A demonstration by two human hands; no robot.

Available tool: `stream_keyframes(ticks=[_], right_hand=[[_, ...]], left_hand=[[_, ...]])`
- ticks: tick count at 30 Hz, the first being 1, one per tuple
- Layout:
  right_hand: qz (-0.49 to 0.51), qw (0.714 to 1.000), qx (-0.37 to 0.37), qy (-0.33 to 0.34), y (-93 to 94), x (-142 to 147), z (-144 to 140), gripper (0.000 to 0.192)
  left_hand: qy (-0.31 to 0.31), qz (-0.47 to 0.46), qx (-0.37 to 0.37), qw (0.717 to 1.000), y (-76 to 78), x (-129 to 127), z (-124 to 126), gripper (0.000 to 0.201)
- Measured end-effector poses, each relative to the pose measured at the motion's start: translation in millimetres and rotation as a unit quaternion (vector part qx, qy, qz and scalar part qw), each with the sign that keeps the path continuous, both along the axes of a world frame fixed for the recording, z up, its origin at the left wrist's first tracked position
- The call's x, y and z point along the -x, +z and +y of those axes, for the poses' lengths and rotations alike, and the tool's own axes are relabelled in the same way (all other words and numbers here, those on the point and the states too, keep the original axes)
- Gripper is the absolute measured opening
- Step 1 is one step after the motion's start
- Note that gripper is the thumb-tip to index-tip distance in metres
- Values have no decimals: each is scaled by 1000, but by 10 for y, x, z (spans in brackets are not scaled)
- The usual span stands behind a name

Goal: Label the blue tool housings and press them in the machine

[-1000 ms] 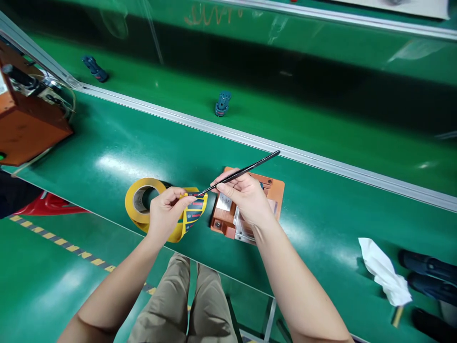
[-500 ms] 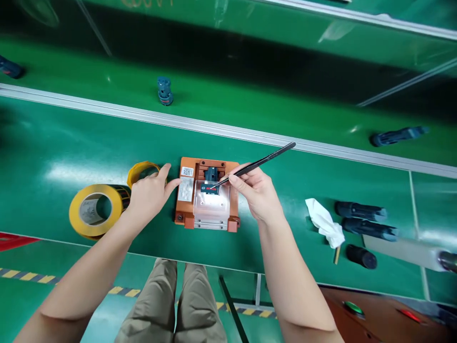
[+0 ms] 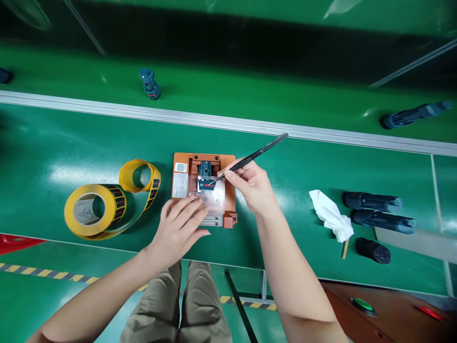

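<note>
Pinching tweezers [image 3: 259, 153] in right-hand grip [image 3: 252, 186], align label [image 3: 202, 185] squarely over clear plate [image 3: 217, 204] on orange fixture [image 3: 230, 197], perhaps touching it, hard to tell; steady plate with left hand [image 3: 178, 228], loosely splayed.

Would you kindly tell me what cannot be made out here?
All in the head view:
Orange fixture, near left corner: hidden by the left hand.
Dark object, far left: cut off by the picture's edge.
Pale panel, its fine print: too small.
Tweezers, their tips: too small to tell whether they grip the label.
</note>
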State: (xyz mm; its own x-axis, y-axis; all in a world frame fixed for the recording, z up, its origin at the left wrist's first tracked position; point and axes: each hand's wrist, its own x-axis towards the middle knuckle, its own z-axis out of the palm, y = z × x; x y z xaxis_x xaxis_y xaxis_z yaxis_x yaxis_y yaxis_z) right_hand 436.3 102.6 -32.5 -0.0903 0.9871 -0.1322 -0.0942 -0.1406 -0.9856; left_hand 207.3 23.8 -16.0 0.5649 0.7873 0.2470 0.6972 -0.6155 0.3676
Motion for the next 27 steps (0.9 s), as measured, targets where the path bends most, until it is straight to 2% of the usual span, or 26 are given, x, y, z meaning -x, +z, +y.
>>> stream_keyframes(ticks=[3,8,15,27], right_hand=[[-3,1000,0,2,-13,0,5,21],[-1,1000,2,1,-27,-1,4,21],[1,1000,2,2,-28,6,-7,23],[-24,1000,-14,6,-21,-3,-10,24]], left_hand=[[13,16,11,1000,-65,-77,-101,41],[23,17,12,1000,-91,-61,-110,41],[13,49,23,998,-26,-64,-86,39],[-23,164,40,985,135,-139,172,62]])
